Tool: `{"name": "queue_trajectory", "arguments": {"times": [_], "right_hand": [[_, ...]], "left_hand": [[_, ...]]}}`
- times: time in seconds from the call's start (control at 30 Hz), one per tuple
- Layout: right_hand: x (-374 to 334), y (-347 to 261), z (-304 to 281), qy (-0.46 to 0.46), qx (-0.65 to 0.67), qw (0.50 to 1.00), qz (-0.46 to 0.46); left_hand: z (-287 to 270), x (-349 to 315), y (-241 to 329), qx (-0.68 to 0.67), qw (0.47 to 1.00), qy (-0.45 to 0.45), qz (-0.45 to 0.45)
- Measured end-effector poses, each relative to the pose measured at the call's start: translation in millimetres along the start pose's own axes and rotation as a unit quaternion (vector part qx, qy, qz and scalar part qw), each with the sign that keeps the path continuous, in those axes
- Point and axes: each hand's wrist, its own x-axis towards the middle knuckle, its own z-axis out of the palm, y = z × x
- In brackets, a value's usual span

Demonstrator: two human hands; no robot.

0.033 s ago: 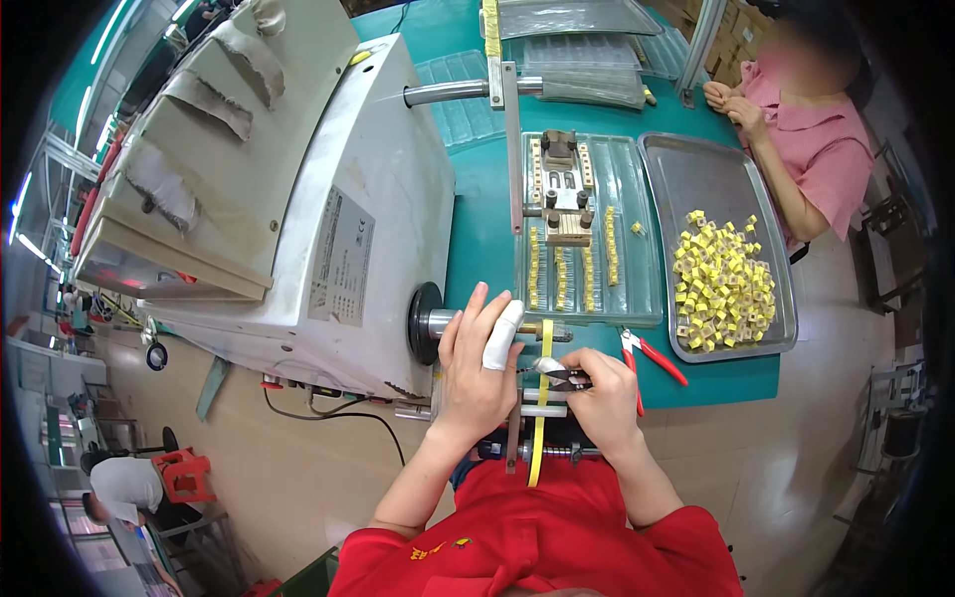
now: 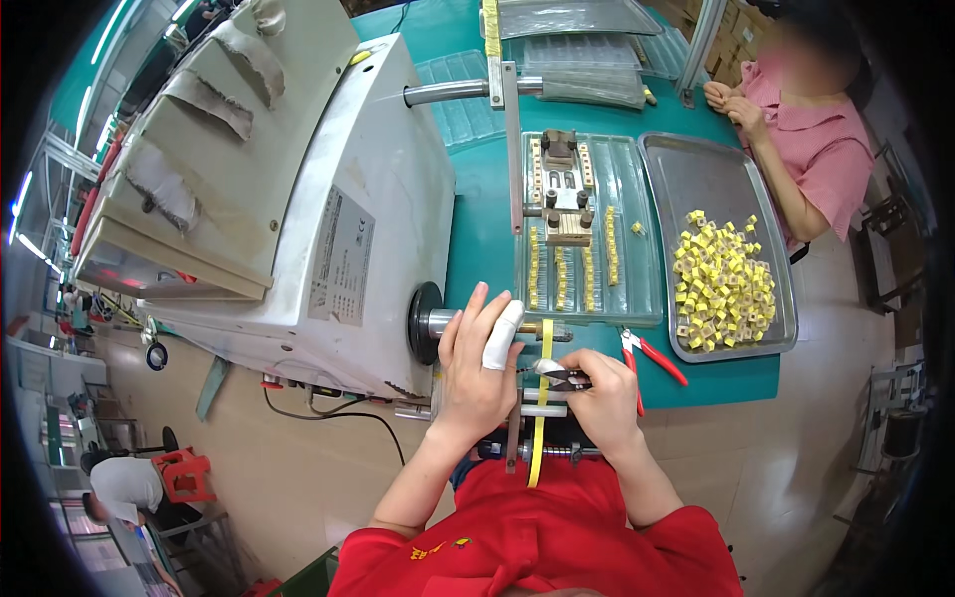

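My left hand (image 2: 479,368), one finger wrapped in white, has its fingers stretched out beside the metal spindle (image 2: 440,323) of the white machine. What its thumb touches is hard to make out. Close by on the right, my right hand (image 2: 604,398) grips a small dark tool (image 2: 569,380) that looks like snips or tweezers; its tip points toward the left thumb. A white wrap also covers a fingertip of this hand. Between both hands a strip of yellow tape (image 2: 538,443) runs from the spindle end down toward my red shirt, crossing metal rollers (image 2: 544,409).
The white machine (image 2: 328,229) fills the left. Beyond my hands lies a clear tray (image 2: 637,289) with rows of yellow-wrapped parts and a metal fixture (image 2: 567,199). Red-handled cutters (image 2: 657,360) lie near a metal tray (image 2: 789,333) heaped with yellow-wrapped parts. A person in pink (image 2: 811,149) sits at right.
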Motion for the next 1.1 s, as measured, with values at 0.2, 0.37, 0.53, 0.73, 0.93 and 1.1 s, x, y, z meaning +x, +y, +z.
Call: {"name": "queue_trajectory", "arguments": {"times": [0.2,0.37,0.53,0.73,0.93,1.1], "right_hand": [[-3.5,4.8,-4.8,-0.032,0.07,0.995,0.062],[11.3,-6.3,-16.9,-0.029,0.08,0.993,0.082],[15.6,-3.8,-20.6,-0.004,-0.022,1.0,0.001],[15.8,5.9,-21.0,0.038,-0.199,0.975,-0.086],[20.9,2.5,-12.8,0.038,-0.19,0.976,-0.103],[21.5,3.6,-11.1,0.035,-0.186,0.976,-0.106]], "left_hand": [[4.9,-1.2,-3.7,-0.012,1.0,-0.023,-0.015],[9.9,3.7,-12.3,0.027,0.999,-0.017,0.02],[4.8,13.6,-12.2,0.006,0.999,-0.033,0.018],[-5.7,19.7,-13.0,0.002,0.998,-0.062,0.025],[-6.9,20.6,-13.5,0.008,0.997,-0.08,0.022],[-6.6,21.0,-12.7,0.006,0.996,-0.085,0.018]]}}
